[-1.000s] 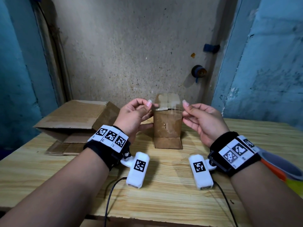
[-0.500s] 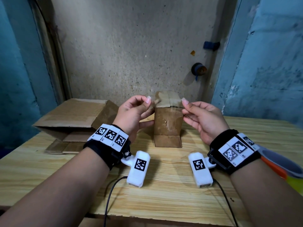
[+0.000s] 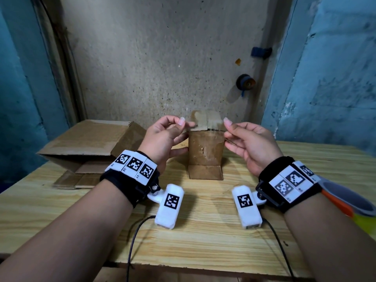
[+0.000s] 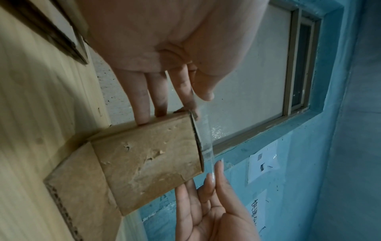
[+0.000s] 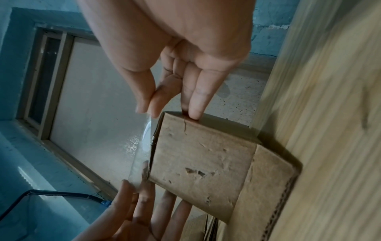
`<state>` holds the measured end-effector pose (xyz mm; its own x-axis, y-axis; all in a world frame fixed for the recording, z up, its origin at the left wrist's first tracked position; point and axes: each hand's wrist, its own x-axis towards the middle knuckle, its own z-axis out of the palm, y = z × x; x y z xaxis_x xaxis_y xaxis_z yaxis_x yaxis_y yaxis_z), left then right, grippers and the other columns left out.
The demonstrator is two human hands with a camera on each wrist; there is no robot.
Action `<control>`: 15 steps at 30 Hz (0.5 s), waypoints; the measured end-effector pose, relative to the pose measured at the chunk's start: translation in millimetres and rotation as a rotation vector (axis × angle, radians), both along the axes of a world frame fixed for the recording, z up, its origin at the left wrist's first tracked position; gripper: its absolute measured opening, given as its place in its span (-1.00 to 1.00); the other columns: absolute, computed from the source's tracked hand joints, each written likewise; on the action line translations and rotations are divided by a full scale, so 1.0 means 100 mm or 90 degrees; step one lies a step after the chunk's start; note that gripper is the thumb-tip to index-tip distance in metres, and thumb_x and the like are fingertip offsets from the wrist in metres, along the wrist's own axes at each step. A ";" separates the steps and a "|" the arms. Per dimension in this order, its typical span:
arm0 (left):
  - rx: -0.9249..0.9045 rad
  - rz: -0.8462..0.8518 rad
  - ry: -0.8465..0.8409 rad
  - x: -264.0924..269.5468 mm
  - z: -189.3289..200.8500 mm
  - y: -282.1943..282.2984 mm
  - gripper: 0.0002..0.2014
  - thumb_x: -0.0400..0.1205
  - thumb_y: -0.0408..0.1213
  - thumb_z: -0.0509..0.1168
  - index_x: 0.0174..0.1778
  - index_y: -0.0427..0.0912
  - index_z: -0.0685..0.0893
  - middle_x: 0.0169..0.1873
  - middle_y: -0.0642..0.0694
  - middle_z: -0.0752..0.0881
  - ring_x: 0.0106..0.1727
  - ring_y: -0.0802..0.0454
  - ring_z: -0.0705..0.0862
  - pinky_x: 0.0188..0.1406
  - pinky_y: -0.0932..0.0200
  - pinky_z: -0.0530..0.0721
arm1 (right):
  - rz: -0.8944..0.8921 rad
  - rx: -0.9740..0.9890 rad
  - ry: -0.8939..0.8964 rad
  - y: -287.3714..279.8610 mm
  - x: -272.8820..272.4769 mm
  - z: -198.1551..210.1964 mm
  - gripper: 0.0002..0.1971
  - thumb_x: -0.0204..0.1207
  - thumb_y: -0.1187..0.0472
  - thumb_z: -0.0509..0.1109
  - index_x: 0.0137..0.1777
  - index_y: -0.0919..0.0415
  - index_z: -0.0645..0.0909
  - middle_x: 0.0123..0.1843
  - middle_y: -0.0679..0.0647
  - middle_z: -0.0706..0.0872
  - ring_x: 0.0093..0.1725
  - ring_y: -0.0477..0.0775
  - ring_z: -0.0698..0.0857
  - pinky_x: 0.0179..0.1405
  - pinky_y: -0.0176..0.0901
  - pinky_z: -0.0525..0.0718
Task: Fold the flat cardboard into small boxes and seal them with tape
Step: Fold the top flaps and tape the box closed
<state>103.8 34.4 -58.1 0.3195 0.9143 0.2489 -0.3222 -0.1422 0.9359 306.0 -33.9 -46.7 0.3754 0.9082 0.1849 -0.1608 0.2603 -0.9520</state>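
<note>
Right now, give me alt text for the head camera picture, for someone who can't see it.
Two hands stretch a strip of clear tape over the top of a small upright cardboard box on a wooden table, the left hand pinching one end, the right hand the other. A larger open cardboard box lies to the left.

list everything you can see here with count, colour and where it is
small box: 1, brown cardboard, upright mid-table between the hands, one bottom flap lying out toward the person
tape strip: 1, clear, stretched just over the box's top
large carton: 1, brown, on its side at the table's far left
flat cardboard: brown, count unclear, under the carton
table: 1, light wood
window: 1, pale frame, in the blue wall
wrist cameras: 2, white, with black cables
left hand: pinches the tape's left end, lower fingers against the box
right hand: pinches the tape's right end, lower fingers against the box
</note>
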 end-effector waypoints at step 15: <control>-0.008 0.073 -0.022 0.06 -0.05 0.00 -0.87 0.69 -0.33 0.42 -0.08 -0.07 0.59 -0.14 -0.04 0.87 -0.13 0.07 0.84 -0.25 -0.02 0.80 | -0.030 -0.029 0.003 0.04 0.00 -0.04 -0.78 0.47 0.22 0.69 -0.02 0.30 0.75 -0.11 0.17 0.90 -0.07 -0.01 0.90 -0.10 -0.18 0.86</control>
<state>109.6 34.8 -63.0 0.2036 0.9477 0.2460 -0.3368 -0.1681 0.9265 305.9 -29.4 -50.7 0.4192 0.8967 0.1424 -0.1541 0.2248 -0.9621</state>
